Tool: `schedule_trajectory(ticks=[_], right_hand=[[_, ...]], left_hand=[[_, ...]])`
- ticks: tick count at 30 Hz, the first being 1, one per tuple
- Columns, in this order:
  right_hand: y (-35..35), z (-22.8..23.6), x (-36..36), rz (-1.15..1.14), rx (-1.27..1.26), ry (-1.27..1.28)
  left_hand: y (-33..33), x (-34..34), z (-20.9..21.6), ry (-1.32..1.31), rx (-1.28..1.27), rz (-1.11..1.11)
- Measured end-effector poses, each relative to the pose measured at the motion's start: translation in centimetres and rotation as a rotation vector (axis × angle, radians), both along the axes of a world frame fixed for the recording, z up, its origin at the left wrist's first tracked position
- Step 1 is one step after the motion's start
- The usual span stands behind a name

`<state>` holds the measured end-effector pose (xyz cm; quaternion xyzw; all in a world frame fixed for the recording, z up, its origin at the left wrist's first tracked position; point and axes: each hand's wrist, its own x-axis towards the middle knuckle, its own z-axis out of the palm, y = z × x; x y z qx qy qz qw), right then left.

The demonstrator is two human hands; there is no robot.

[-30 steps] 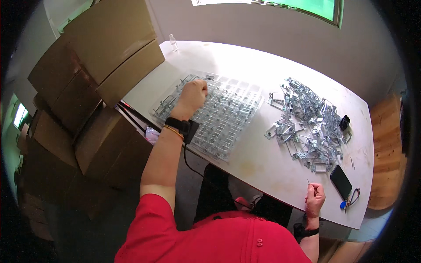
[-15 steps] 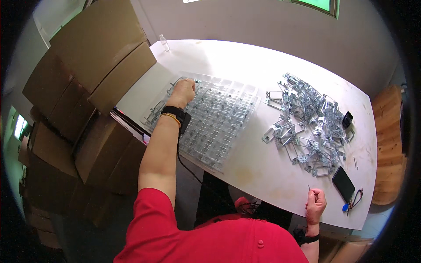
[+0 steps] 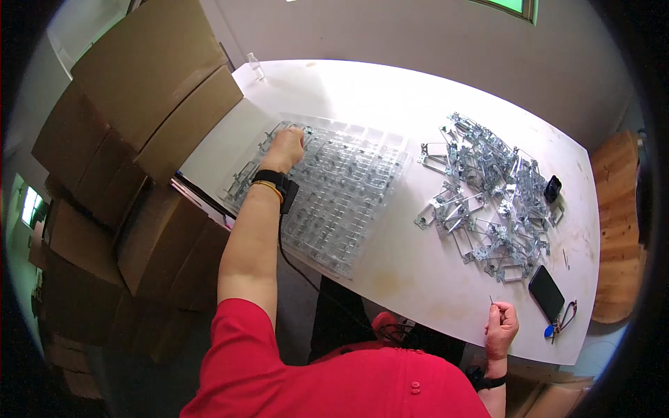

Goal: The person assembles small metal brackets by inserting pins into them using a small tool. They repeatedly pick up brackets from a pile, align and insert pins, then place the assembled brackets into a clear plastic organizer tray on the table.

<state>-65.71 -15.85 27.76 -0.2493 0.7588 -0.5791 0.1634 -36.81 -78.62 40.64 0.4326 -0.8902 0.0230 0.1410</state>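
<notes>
Tray (image 3: 394,143) left on the table (image 3: 408,279), left hand (image 3: 286,148) over the tray's far left, bracket pile (image 3: 498,202) on the right, phone (image 3: 546,295) near right, right hand (image 3: 501,329) left of it, bottle (image 3: 256,67) far left, boxes (image 3: 150,70) left of the table

Our view has tipped: we see less green window (image 3: 514,5), and our left hand (image 3: 286,147) shows farther left than before.

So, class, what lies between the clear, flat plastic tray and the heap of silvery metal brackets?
In the head view, only a bare strip of white tabletop lies between the tray and the brackets.
</notes>
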Motion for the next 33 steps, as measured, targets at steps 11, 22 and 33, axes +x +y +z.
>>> schedule_trajectory(ticks=[11, 22, 33], right_hand=[[-0.1, 0.0, 0.1, -0.013, -0.019, -0.025], [-0.3, 0.5, 0.3, -0.021, 0.010, -0.013], [-0.2, 0.2, 0.2, -0.003, 0.019, 0.022]], left_hand=[[0.5, -0.4, -0.2, 0.017, 0.162, 0.008], [1.7, -0.6, -0.4, -0.095, 0.131, 0.084], [2.2, -0.8, 0.0, -0.169, 0.100, 0.115]])
